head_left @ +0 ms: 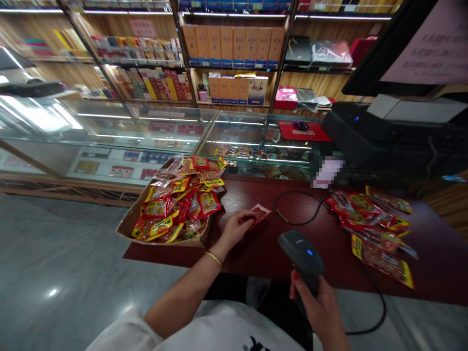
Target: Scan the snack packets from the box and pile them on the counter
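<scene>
Red snack packet (260,213) lies on the tabletop (263,243), pinched by the left hand (236,228); right hand (320,302) is clamped on the scanner (302,253). The trailing cable (292,222) could snag 1 packet.

Small flat red plastic snack packet (260,213), lying flat on the dark red counter, pinched at its near edge, black handheld barcode scanner (300,253), upright in grip, blue light lit, head tilted toward the packet.

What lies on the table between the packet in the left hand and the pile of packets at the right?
Only the scanner's black cable on bare table, seen in the head view.
</scene>
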Available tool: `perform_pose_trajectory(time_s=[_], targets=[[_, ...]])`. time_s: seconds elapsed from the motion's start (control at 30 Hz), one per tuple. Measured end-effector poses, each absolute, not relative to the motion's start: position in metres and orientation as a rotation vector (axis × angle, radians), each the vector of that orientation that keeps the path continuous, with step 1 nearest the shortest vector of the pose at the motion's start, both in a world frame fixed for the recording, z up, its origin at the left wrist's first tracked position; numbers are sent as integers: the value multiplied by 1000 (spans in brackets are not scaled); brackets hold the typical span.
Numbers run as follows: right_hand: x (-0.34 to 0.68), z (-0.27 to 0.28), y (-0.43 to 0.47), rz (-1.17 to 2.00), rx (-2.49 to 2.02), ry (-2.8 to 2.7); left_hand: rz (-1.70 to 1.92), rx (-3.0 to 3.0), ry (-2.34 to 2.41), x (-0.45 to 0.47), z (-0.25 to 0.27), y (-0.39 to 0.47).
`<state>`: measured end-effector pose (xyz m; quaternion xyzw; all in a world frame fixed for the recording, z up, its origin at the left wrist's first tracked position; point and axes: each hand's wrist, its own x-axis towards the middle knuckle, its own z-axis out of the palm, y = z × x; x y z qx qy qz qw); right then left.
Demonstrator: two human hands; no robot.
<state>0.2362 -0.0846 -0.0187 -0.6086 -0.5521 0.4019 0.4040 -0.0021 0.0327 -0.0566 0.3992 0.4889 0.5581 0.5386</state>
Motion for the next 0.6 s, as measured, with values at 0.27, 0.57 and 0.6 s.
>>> perform_pose_trajectory(time_s=[0.27,0.57,0.6], targets=[[236,-23,-82,976,-1600,-1528,1292,1035,1114,-9,-72,42],[229,-30,-78,1023,-1552,-1503,1291,968,1108,-12,-74,44],[230,-34,-76,1036,-1555,-1508,1318,964,1102,-11,-76,44]])
